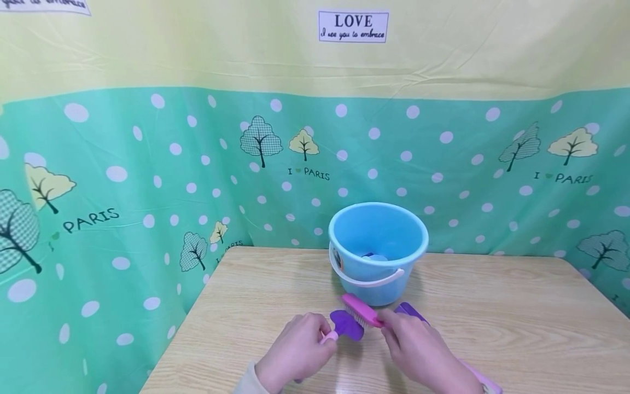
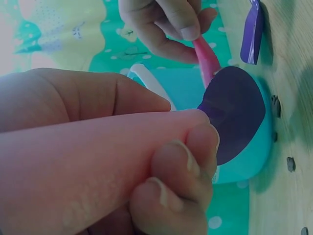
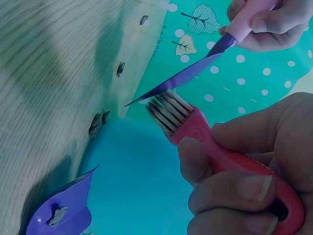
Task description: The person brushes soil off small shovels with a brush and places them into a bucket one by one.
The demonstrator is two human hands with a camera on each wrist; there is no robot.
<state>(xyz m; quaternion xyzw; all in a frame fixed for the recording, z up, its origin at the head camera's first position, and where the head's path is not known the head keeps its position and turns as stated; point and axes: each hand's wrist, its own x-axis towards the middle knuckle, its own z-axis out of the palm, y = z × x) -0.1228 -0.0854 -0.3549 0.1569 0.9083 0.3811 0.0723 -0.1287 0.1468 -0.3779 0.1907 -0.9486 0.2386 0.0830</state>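
Observation:
My left hand [image 1: 297, 346] grips the pink handle [image 2: 93, 161] of a toy shovel, its purple blade [image 1: 346, 324] held up over the table. In my right hand [image 1: 424, 347] is a pink brush [image 1: 362, 310], its bristles [image 3: 168, 113] at the blade in the right wrist view. A second purple shovel [image 3: 73, 205] lies on the table near my right hand, with a small dark clump on it. Behind both hands stands a light-blue bucket [image 1: 374, 295].
The bucket has a white carrying handle [image 1: 366, 284] and something small inside. Several small dark clumps [image 3: 120, 69] lie on the wooden table [image 1: 221, 317]. A pink piece [image 1: 479, 376] lies under my right forearm. A green-and-yellow curtain [image 1: 295, 219] hangs behind the table and to the left.

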